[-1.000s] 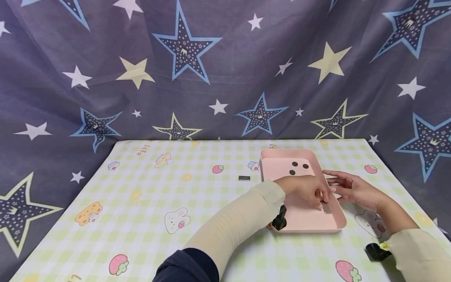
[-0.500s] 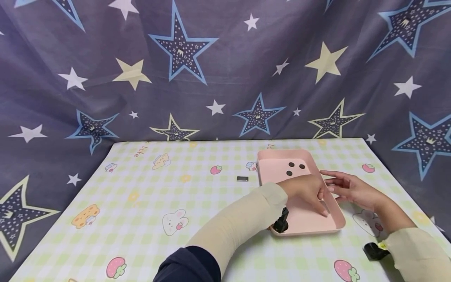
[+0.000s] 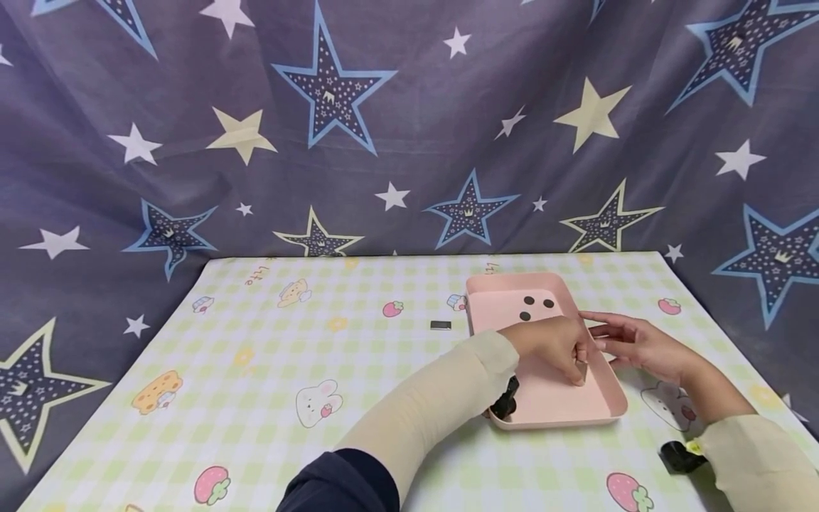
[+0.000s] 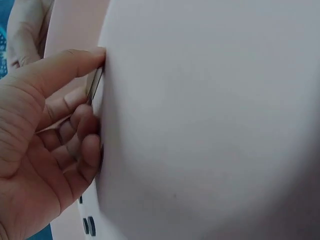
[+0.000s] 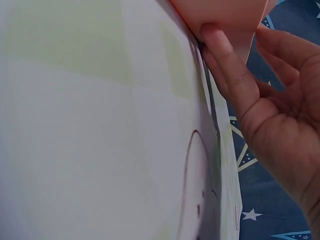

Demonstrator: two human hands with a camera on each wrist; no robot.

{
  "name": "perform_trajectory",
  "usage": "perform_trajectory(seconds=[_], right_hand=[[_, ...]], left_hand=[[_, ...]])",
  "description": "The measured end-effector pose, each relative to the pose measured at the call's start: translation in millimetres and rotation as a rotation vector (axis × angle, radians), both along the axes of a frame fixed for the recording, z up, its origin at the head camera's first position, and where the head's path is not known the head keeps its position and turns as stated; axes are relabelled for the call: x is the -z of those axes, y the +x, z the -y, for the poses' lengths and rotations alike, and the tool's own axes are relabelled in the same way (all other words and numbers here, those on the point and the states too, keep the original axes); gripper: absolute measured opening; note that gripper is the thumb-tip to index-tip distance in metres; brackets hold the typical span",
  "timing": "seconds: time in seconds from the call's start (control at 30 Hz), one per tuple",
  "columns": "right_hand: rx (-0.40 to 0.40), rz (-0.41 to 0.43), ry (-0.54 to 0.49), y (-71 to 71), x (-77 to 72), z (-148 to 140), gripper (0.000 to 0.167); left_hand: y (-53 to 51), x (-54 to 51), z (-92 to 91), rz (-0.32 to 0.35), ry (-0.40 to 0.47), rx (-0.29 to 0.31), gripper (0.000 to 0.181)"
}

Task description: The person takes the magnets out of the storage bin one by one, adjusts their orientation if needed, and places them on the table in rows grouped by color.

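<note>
Inside the pink tray point(image 3: 557, 409), my left hand point(image 3: 557, 344) pinches a small flat rectangular piece point(image 3: 581, 370) with a silvery face. In the left wrist view the piece point(image 4: 94, 82) is tilted up between thumb and fingers, close to the tray floor; the fingers cover part of it. My right hand point(image 3: 649, 350) is outside the tray's right wall, fingers fairly straight. The right wrist view shows its fingertips point(image 5: 216, 37) touching the pink wall. Three black discs point(image 3: 529, 301) lie flat toward the far end of the tray.
A small dark rectangular piece point(image 3: 441, 325) lies on the checked tablecloth point(image 3: 256, 398) left of the tray. A black wrist device point(image 3: 504, 402) under the left sleeve hangs over the tray's near left corner. Behind the table hangs a star-patterned curtain point(image 3: 397, 142).
The flat piece lay on the tray floor a second ago, then was hidden under my left hand; now it stands tilted in the left fingers. The right hand has stayed by the wall.
</note>
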State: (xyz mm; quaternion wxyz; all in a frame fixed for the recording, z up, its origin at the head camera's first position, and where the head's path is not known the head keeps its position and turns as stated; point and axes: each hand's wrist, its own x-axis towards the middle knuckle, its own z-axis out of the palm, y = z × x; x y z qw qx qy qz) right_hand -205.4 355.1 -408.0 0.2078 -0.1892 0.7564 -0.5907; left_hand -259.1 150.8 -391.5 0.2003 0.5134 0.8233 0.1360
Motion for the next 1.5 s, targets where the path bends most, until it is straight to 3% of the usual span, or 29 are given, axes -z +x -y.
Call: perform_trajectory(seconds=[0.1,0.2,0.4,0.63,0.87,1.07,1.17,1.33,1.5], right_hand=[[0.029,0.016,0.023,0.8,-0.6,1.3,0.053],[0.044,0.019,0.037,1.2,-1.0,2.2,0.053],[0.042,0.011,0.039,0.8,-1.2,3.5,0.053],[0.031,0.005,0.028,0.3,-1.1,5.2,0.054],[0.021,0.013,0.009,0.0,0.2,5.7,0.053],[0.023,0.018,0.002,-0.1,1.0,5.8,0.052],[0.044,0.020,0.023,1.1,0.2,6.2,0.052],[0.072,0.018,0.042,2.9,-2.3,7.5,0.053],[0.084,0.005,0.058,4.1,-4.4,6.9,0.055]], left_hand=[[-3.7,-0.4,3.3,0.026,0.034,0.051,0.021],[-5.9,-1.2,5.4,0.066,0.043,0.056,0.024],[-6.5,-0.7,6.9,0.181,0.052,-0.014,0.027],[-5.1,1.5,8.7,0.353,0.123,-0.078,0.030],[-4.1,1.1,12.5,0.514,0.191,-0.208,0.020],[-6.7,-4.6,18.3,0.663,0.238,-0.237,0.016],[-8.5,-7.7,21.3,0.667,0.246,-0.235,0.017],[-11.0,-14.5,29.1,0.618,0.277,-0.223,0.020],[-14.0,-19.8,37.7,0.626,0.347,-0.240,0.021]])
